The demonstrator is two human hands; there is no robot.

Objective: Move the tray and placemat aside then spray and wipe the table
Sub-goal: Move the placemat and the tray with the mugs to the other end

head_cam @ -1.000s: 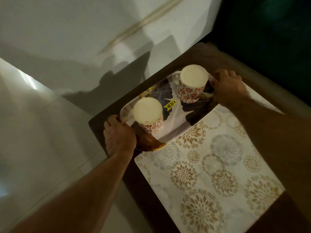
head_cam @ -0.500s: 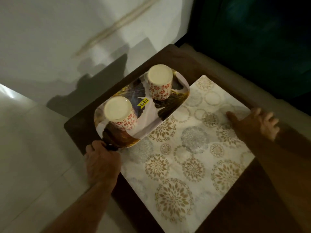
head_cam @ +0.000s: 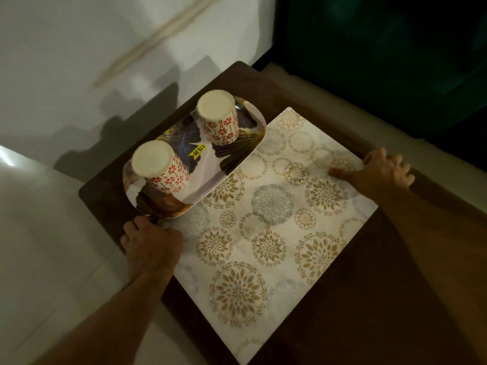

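Observation:
On the dark wooden table [head_cam: 390, 291] lies a white placemat [head_cam: 271, 241] with gold and grey round patterns. A patterned oval tray [head_cam: 210, 172] sits at the table's far left, its long side overlapping the placemat. It carries two upside-down floral cups [head_cam: 218, 119] [head_cam: 160, 167]. My left hand [head_cam: 151, 246] covers the placemat's left corner just below the tray's near end, with its fingers curled over the edge. At the placemat's far right edge my right hand [head_cam: 382, 169] pinches it, thumb on top and fingers under.
A white wall and pale floor [head_cam: 39, 233] border the table on the left. A light ledge [head_cam: 395, 133] and a dark green surface [head_cam: 395, 48] run along the far right side. Bare wood shows at the table's near right.
My right hand let go of the tray's far end and moved to the placemat's right edge. My left hand slid from the tray's side to the placemat corner. The view shifted right.

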